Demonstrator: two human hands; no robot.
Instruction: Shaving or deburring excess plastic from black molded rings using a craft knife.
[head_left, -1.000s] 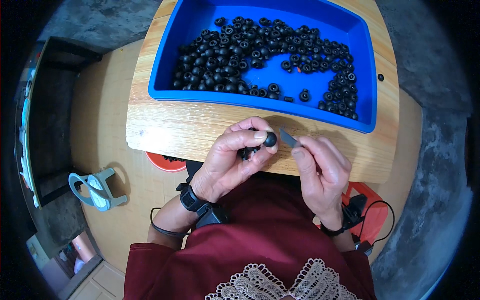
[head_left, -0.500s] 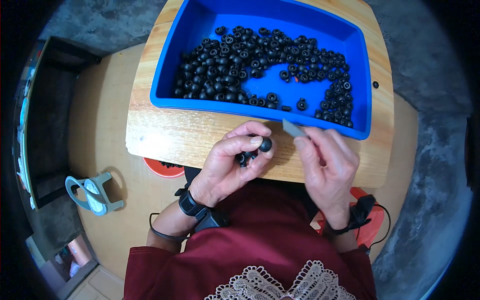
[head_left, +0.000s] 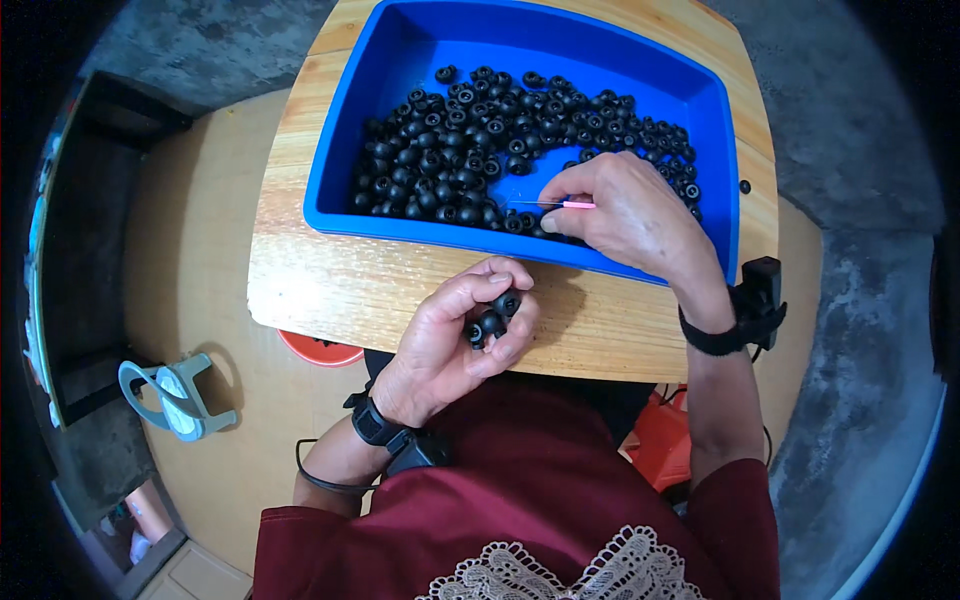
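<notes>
Over the table's front part, my left hand is curled around several black ball-shaped pieces, small and smooth, some showing a hole or collar. My right hand reaches over the near wall of the blue tray, back of the hand upward. Between its thumb and fingers is a small knife, its thin blade seen edge-on and pointing left, with a pink part by the fingers. Many similar black pieces are heaped inside the tray, mostly on its left. The right hand hides some beneath it.
The wooden table carries the tray; one loose black piece lies beside its right wall. An orange-red bowl sits below the table's left edge, near a pale stool. A red object is at lower right.
My right hand has moved from the table front up and over the tray with the knife. My left hand has drawn its fingers in around the black pieces; the ball at its fingertips is lower.
</notes>
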